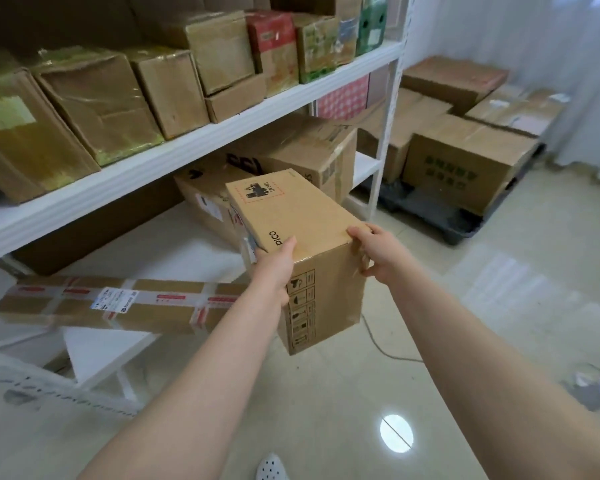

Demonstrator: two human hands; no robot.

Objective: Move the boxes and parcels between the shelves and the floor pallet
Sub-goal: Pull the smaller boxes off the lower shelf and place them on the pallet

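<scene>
Both hands on one carton, the PICO box [291,216], held clear of the floor.

Left hand [274,268] grips the near-left top corner. The thumb lies flat on the top face and the fingers curl round the left side, mostly hidden behind the carton.

Right hand [374,252] grips the near-right top corner. The fingers hook over the top edge and the thumb points down the side. I can't see whether the palm touches.

The underside of the box is out of view. Its far end overlaps the cartons beyond the grip on the lower shelf [146,244]. I can't tell whether it touches them or the shelf board.

Below-left of the grip a long taped parcel [118,304] lies across the shelf front. Its right end is covered by the left forearm and its label print is too blurred to read.

Above the grip the upper shelf [187,157] is packed with cartons. The leftmost ones are cut off by the frame edge and the tops of the back row are cropped.

Beyond-right of the grip, past the shelf post, the floor pallet [426,209] carries several cartons. The nearest one [465,161] has green print that I can't read. The far side of the pallet is hidden by its load.

A thin cable [387,353] runs across the floor under the right forearm, both ends out of sight. The toe of a white shoe [271,467] is cropped at the bottom edge.
</scene>
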